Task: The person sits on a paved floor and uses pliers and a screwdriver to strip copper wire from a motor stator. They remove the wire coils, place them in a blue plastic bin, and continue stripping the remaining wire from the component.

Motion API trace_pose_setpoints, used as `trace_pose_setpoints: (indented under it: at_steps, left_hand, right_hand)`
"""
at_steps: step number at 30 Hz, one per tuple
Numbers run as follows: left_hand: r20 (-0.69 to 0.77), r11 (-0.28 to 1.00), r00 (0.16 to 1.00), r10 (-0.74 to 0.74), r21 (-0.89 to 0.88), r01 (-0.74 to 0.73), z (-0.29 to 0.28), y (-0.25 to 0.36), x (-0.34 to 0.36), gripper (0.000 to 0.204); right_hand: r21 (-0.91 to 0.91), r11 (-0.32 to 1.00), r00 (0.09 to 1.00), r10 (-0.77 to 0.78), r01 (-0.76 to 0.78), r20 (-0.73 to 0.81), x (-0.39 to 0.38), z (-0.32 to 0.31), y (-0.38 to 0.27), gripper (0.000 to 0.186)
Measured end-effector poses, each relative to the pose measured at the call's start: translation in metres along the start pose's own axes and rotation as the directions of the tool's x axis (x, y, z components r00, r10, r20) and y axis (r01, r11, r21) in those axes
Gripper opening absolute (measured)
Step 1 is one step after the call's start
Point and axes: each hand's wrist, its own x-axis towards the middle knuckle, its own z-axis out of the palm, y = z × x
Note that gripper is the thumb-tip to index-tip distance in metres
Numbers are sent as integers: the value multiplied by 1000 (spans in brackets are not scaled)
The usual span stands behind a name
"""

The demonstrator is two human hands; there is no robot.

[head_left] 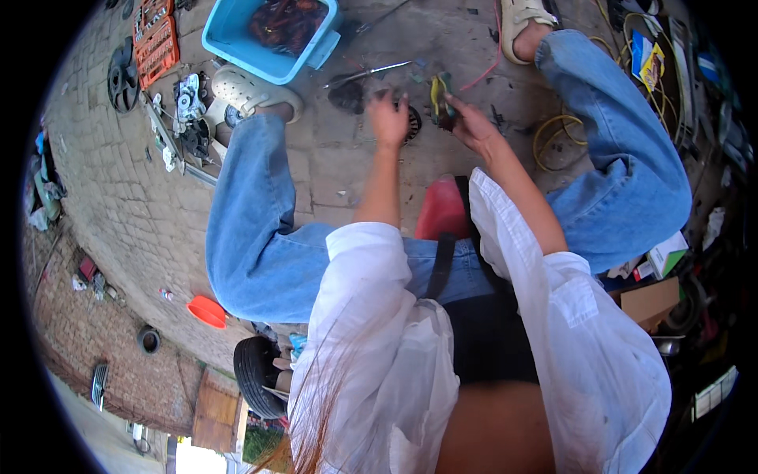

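Over the brick paving, my left hand (pixel 387 120) is held with its fingers apart, and nothing shows between them. Right beside it, partly hidden by that hand, lies a dark round part with a ridged rim (pixel 414 123). My right hand (pixel 472 126) is closed on pliers with yellow and green handles (pixel 438 96), which point away from me. Beyond my left hand, a screwdriver with a bright shaft (pixel 388 68) lies on the ground. Next to it is a dark clump (pixel 346 96) whose kind I cannot make out.
At the far left of my hands stands a blue tub (pixel 276 69) with reddish-brown pieces inside. Metal parts (pixel 189 103) and an orange tool case (pixel 156 49) lie left of my foot. A yellow cable (pixel 553 142) coils near my right leg. A red seat (pixel 440 209) is below me.
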Motion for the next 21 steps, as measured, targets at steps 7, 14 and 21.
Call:
trace_pose_setpoints:
  at_steps: [7,14,21]
  left_hand:
    - [324,973,944,-59,230,-19,-6,-60,10,100]
    - [415,906,858,-303,404,125,-7,-58,14,102]
    - [399,891,866,-301,442,106,-3,-28,-4,89]
  right_hand:
    - [43,989,985,145,-142,-97,8,17,-12,31]
    - [593,801,983,163,-82,-84,32,32,-2,19]
    - [150,985,977,117,-90,-179,33,28,-17,20]
